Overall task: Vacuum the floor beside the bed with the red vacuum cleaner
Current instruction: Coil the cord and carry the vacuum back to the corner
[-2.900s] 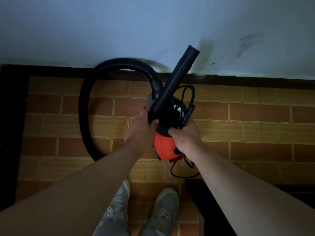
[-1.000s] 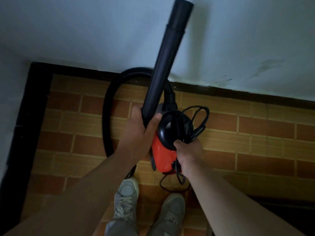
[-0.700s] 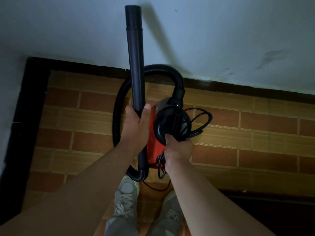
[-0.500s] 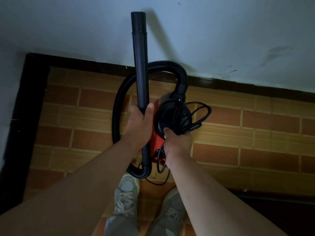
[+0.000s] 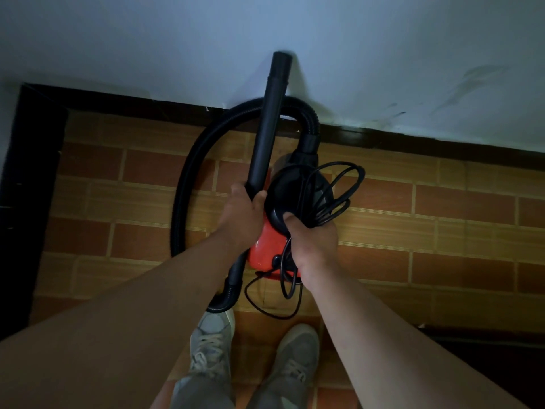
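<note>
The red vacuum cleaner (image 5: 264, 249), with a black round top, hangs in the air in front of me. My right hand (image 5: 312, 240) grips its top together with the bundled black power cord (image 5: 333, 187). My left hand (image 5: 240, 219) grips the black rigid tube (image 5: 267, 125), which points up and away toward the wall. The black ribbed hose (image 5: 184, 184) loops from the tube's lower end round the left side to the vacuum's front port.
A white wall (image 5: 383, 54) with a dark skirting strip (image 5: 442, 143) stands just ahead. The floor (image 5: 442, 231) has brick-pattern tiles. A dark edge (image 5: 26, 202) runs along the left; something dark (image 5: 486, 364) lies at lower right. My grey shoes (image 5: 212, 340) are below.
Over the frames the tube swung from tilted right to nearly upright and has now dropped slightly. Both hands kept their grips; the view shifted a little.
</note>
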Tool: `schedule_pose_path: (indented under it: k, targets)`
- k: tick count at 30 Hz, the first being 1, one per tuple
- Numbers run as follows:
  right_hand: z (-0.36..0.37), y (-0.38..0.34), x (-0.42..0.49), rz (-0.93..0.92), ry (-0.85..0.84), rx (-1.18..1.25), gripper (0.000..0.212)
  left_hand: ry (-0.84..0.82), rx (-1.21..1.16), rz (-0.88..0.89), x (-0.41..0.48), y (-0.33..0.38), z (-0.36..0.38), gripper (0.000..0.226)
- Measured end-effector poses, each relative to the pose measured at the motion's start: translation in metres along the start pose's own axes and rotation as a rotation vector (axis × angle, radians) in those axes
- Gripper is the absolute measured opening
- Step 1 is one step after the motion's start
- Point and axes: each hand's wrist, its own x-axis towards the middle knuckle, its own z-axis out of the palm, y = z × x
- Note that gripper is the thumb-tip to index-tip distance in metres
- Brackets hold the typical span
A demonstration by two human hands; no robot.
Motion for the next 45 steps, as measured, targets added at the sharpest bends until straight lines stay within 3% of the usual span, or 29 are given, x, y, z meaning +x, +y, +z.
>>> schedule_pose_path:
  k: [13,18,20,25,29,32,38,42,45]
  targets:
    - [-0.016,0.011,0.001,-0.109,-0.154,-0.101,0.014,0.009,0.228,-0.138,0.029,-0.021,0.010,0.044]
    - [-0.025,0.003,-0.003,-0.111,-0.191,-0.090,0.014,0.053,0.154,0.031,0.004,-0.014,0.012,0.040]
    - [-0.031,0.000,-0.005,-0.057,-0.196,-0.053,0.025,0.082,0.095,0.094,-0.009,-0.010,0.014,0.040]
    - [-0.056,-0.001,-0.002,0.129,-0.161,0.065,0.024,0.059,-0.053,0.116,-0.029,-0.014,0.022,0.029]
    - [-0.076,0.001,0.010,0.272,-0.149,0.186,0.016,-0.019,-0.119,0.079,-0.042,-0.015,0.026,0.050]
    - [-0.089,0.003,0.020,0.301,-0.155,0.198,0.014,-0.023,-0.096,0.101,-0.046,-0.014,0.029,0.054]
    - [-0.121,-0.009,0.039,0.287,-0.071,0.219,0.018,0.039,-0.034,0.128,-0.056,-0.003,0.036,0.037]
    - [-0.131,-0.018,0.049,0.267,0.016,0.190,0.019,0.143,0.079,0.284,-0.080,0.012,0.048,0.032]
    - [-0.133,-0.022,0.059,0.242,0.034,0.096,0.020,0.048,0.143,0.397,-0.102,0.025,0.064,0.037]
